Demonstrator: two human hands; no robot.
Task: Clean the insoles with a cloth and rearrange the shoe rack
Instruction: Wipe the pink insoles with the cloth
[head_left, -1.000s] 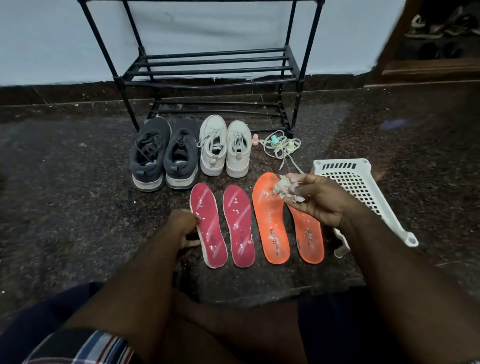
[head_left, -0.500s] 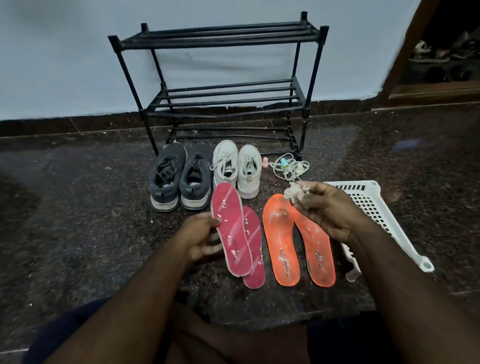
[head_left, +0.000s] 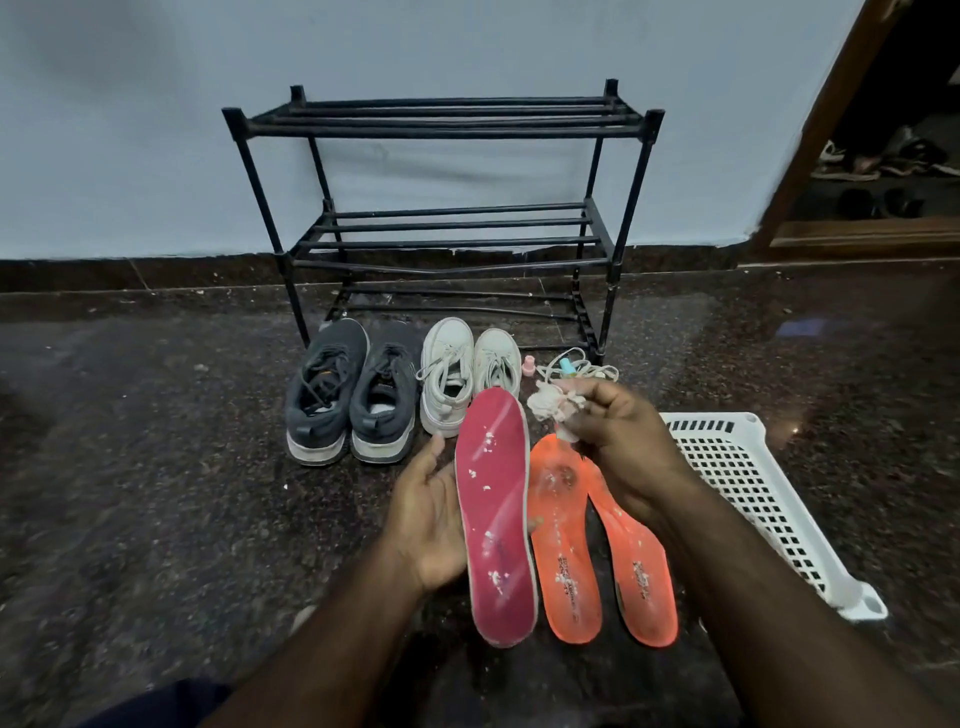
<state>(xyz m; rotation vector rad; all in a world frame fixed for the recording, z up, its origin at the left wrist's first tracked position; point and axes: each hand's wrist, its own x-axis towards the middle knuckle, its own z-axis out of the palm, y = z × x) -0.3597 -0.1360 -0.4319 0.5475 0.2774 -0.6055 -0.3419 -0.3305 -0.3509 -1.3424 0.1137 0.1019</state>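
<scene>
- The left hand holds the red insole lifted off the floor, palm behind its left edge, thumb up beside it; the grip fingers are hidden behind the insole, so how they curl cannot be told.
- White specks dot the red insole's face.
- The right hand, just right of the red insole's toe, has its grip pinching a crumpled pale cloth.
- Two orange insoles lie on the floor right of the red insole, partly under the right hand.
- Behind the red insole stand white shoes; left of those, dark shoes.
- The black rack stands behind the shoes, against the wall.
- A white basket lies tilted, right of the orange insoles.
- A tangle of laces lies near the rack's right front leg.
</scene>
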